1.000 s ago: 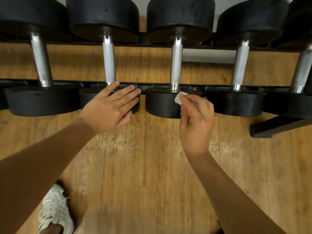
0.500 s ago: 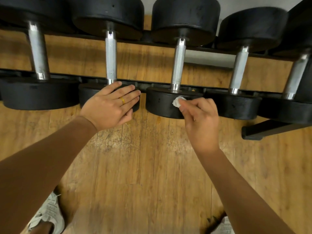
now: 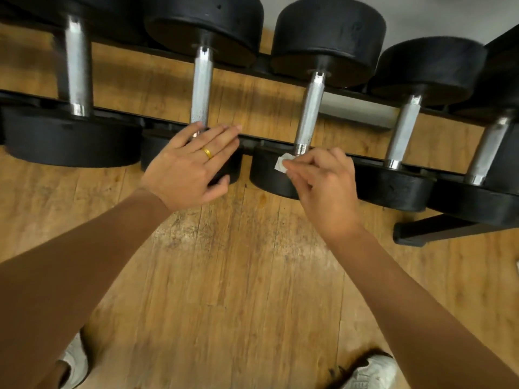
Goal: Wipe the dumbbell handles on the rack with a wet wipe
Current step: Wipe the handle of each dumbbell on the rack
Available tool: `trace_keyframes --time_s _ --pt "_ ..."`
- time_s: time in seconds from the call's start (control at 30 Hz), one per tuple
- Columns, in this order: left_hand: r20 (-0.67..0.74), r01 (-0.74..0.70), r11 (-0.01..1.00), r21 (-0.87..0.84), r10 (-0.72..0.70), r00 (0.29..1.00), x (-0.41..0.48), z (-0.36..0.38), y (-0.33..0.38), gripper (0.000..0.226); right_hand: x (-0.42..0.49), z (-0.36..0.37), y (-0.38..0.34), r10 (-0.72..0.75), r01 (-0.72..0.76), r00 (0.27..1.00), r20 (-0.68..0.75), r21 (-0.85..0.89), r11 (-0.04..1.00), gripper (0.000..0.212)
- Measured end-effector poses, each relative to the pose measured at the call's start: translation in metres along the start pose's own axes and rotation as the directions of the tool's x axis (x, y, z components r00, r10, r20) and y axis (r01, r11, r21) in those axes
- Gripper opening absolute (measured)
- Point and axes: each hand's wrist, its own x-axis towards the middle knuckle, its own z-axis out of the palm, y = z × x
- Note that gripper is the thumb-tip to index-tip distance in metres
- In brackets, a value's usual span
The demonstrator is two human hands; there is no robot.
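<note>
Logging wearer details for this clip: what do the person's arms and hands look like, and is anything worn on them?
Both forearms are bare: no sleeves, gloves or watch show. The left hand wears a plain gold ring on its ring finger. The right hand shows no jewellery.

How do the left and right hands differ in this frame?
The left hand lies flat, fingers straight, on one dumbbell head; the right hand is curled, pinching a white wipe at the next head. The left wears a gold ring; the right shows none. Both reach to near-side heads.
</note>
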Motion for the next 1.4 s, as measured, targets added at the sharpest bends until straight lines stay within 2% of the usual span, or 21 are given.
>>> trace_keyframes --time_s 0.1,0.2,0.33,0.43,0.57,0.7,0.87,0.97,1.1,1.2,1.27,1.4 --pt "-0.079 0.121 0.991 0.048 -0.117 0.990 -0.008 0.005 0.006 0.061 0.020 -0.005 0.005 -0.163 0.168 0.981 0.101 -0.039 0.985 0.016" --pt "-0.140 0.172 0.985 0.031 -0.166 0.976 -0.010 0.011 0.012 0.057 0.040 0.009 0.009 -0.300 0.308 0.928 0.221 -0.001 0.951 0.021" --pt "-0.153 0.174 0.985 -0.011 -0.173 0.973 -0.012 0.010 0.010 0.055 0.026 0.013 0.016 -0.388 0.454 0.845 0.367 -0.110 0.884 0.048" --pt "-0.153 0.180 0.983 -0.024 -0.182 0.971 -0.012 0.010 0.010 0.055 -0.004 -0.002 0.012 -0.354 0.492 0.807 0.473 -0.208 0.845 0.067" --pt "-0.171 0.191 0.981 -0.018 -0.191 0.967 -0.012 0.010 0.010 0.054 -0.011 0.004 -0.009 -0.251 0.503 0.787 0.564 -0.350 0.790 0.063" --pt "-0.167 0.189 0.982 -0.022 -0.190 0.967 -0.013 0.011 0.011 0.053 -0.006 0.014 -0.027 -0.144 0.509 0.771 0.621 -0.463 0.726 0.070" --pt "-0.171 0.193 0.981 -0.028 -0.195 0.966 -0.013 0.011 0.010 0.054 -0.031 -0.002 -0.023 -0.080 0.499 0.765 0.640 -0.508 0.702 0.077" --pt "-0.190 0.196 0.980 -0.020 -0.197 0.962 -0.013 0.012 0.011 0.053 -0.021 0.015 -0.034 -0.103 0.535 0.760 0.641 -0.528 0.659 0.074" --pt "-0.181 0.198 0.980 -0.021 -0.198 0.963 -0.011 0.011 0.011 0.053 -0.002 0.034 -0.048 -0.089 0.596 0.720 0.688 -0.548 0.587 0.069" --pt "-0.184 0.195 0.981 -0.015 -0.194 0.963 -0.013 0.011 0.011 0.052 -0.012 0.021 -0.036 -0.096 0.570 0.743 0.663 -0.550 0.611 0.072" --pt "-0.183 0.195 0.981 -0.013 -0.194 0.964 -0.013 0.011 0.010 0.052 -0.022 0.004 -0.025 -0.073 0.500 0.775 0.627 -0.538 0.679 0.076" --pt "-0.179 0.195 0.981 -0.001 -0.192 0.965 -0.013 0.010 0.010 0.052 -0.041 -0.012 -0.015 0.091 0.186 0.851 0.518 -0.458 0.869 0.085"
